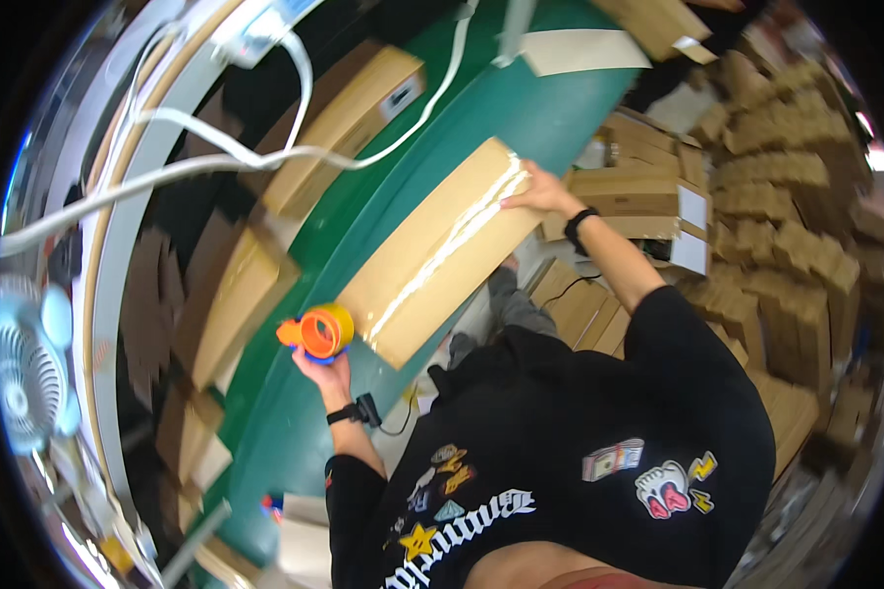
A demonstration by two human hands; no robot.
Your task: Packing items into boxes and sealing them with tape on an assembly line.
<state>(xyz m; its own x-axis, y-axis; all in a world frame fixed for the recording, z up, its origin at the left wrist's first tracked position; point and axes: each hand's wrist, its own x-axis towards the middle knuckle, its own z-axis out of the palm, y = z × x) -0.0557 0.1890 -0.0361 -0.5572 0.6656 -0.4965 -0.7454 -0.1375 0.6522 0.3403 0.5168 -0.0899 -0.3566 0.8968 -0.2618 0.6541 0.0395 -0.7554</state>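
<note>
A long brown cardboard box [442,231] lies on the green table, with a glossy strip of clear tape running along its upper face. At the box's right end, my right hand [543,191] grips the edge, thumb on top and the other fingers partly hidden against the end. My left hand [322,371] is closed around an orange and blue tape dispenser [324,332] carrying a yellowish roll. The dispenser is beside the left end of the box; whether it touches the box I cannot tell.
Several other cardboard boxes [344,128] stand along the table's far side. A white cable [334,157] hangs across the view above the green table [295,442]. Stacks of flattened cartons [786,236] fill the right side. At the far left is a light-blue fan [29,363].
</note>
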